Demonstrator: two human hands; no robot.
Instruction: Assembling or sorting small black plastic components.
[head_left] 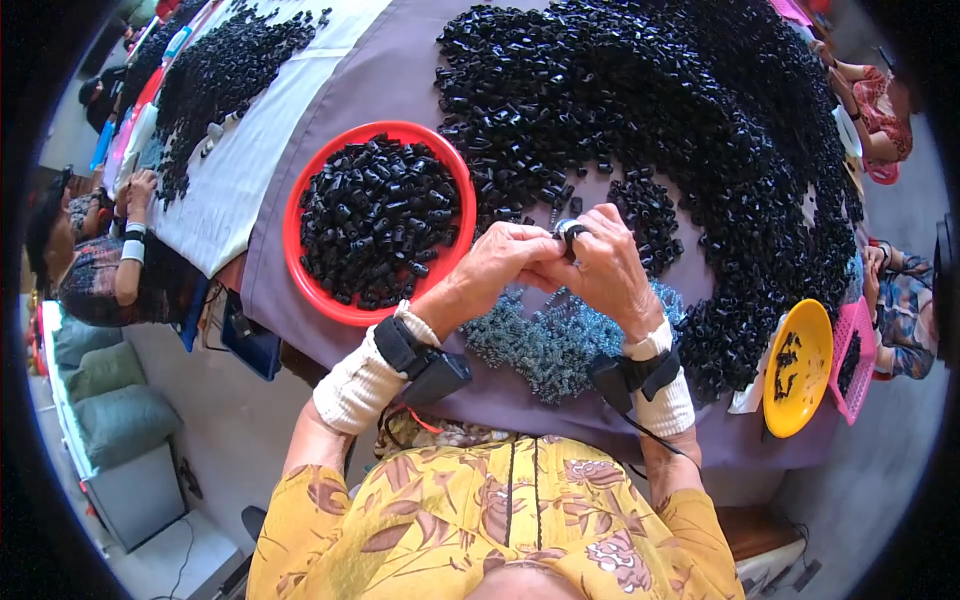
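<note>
My left hand [507, 258] and my right hand [608, 262] meet fingertip to fingertip above the table, both closed in a pinch. A small black plastic piece [573, 233] with a pale, shiny end shows at the right fingers. What the left fingertips pinch is hidden behind them. Just below the hands lies a heap of small blue-grey metal springs [545, 345]. Beyond them spreads a large pile of short black plastic pieces [620, 90]. To the left stands a round red basin [298, 262] filled with similar black pieces.
A purple cloth [345, 95] covers the table. On the right are a yellow plate [810, 345] with a few black pieces and a pink basket [850, 385]. Other people sit at both sides; a left-hand person's hands [138, 190] rest near another black pile [225, 75].
</note>
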